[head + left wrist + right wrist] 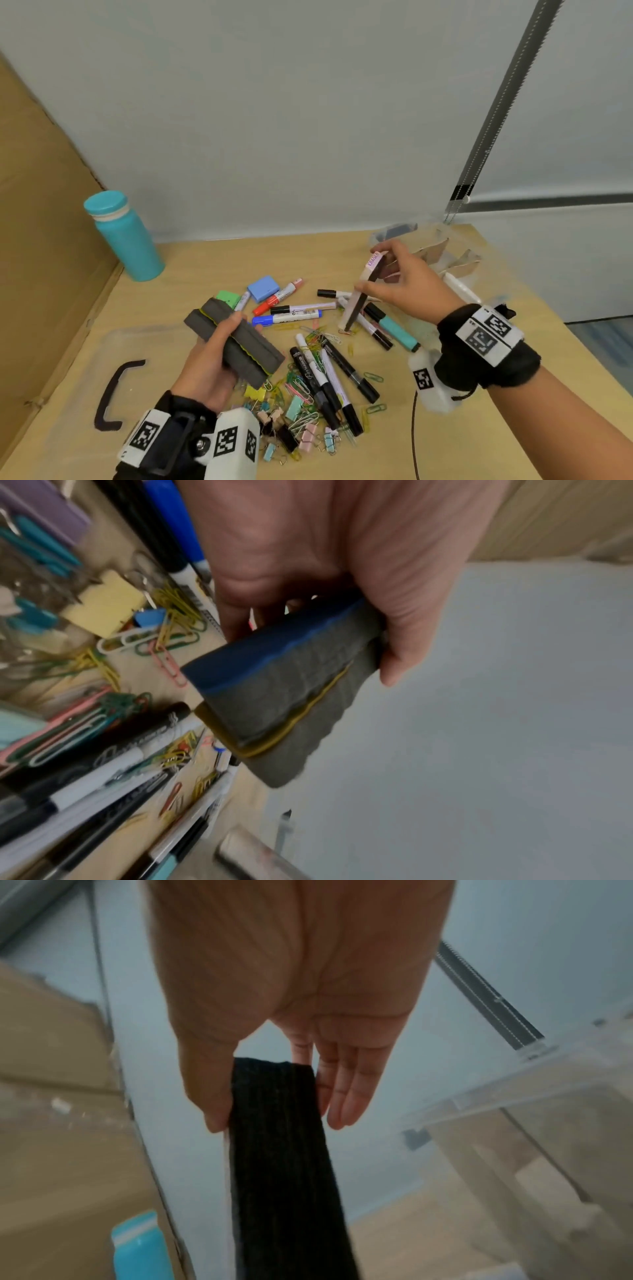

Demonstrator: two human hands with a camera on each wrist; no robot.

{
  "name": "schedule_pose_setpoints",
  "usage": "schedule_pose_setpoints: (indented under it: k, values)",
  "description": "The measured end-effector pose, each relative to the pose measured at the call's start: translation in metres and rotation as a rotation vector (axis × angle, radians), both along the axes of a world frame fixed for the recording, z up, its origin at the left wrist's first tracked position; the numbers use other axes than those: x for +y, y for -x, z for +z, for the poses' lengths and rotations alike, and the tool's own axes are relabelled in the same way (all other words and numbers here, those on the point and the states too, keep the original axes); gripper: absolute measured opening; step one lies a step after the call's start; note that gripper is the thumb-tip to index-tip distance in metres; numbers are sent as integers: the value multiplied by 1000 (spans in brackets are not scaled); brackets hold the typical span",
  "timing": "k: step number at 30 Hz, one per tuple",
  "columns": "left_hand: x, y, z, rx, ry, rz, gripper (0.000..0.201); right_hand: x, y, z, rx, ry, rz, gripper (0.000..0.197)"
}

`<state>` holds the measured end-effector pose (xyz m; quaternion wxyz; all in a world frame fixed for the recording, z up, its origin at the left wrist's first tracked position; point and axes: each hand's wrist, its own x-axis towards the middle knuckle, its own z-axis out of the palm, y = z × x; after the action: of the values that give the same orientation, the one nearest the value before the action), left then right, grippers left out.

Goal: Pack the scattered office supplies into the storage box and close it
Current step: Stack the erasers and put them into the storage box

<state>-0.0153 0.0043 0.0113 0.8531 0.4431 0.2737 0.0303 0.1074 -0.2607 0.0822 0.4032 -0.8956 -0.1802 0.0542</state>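
1. Now the left hand grips two grey board erasers stacked together, thumb on top, held above the table near the lid.
2. Left wrist view: one of the stacked erasers has a blue back, the other a yellow one; fingers curl round the far end.
3. Right hand pinches a pale wooden eraser labelled ERASER between thumb and fingers, tilted nearly upright, its lower end over the markers.
4. Right wrist view: its black felt face points at the camera, with the thumb on one edge and the other fingers straight along the opposite edge.
5. Clear storage box sits open at the table's far right, just behind the right hand; cardboard dividers show inside.
6. Clear lid with a dark handle lies flat at the near left.
7. Markers, paper clips and binder clips lie scattered mid-table, with a blue block and a green block beyond them.
8. Teal bottle stands upright at the far left.
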Motion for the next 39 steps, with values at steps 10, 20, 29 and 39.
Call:
schedule_pose_setpoints:
  k: [10, 20, 29, 39]
  values:
    - [-69, -30, 30, -148, -320, -409, 53, -2, 18, -4, 451, -394, 102, 46]
    - [-97, -41, 37, -163, -386, -511, 47, 0, -3, 6, 658, -320, 381, 62]
    - [-106, -63, 41, -178, -708, -581, 71, 7, -14, 0, 408, -267, 482, 51]
    - [-108, -74, 38, -107, -430, -70, 82, -5, -38, 11, 106, -559, 168, 60]
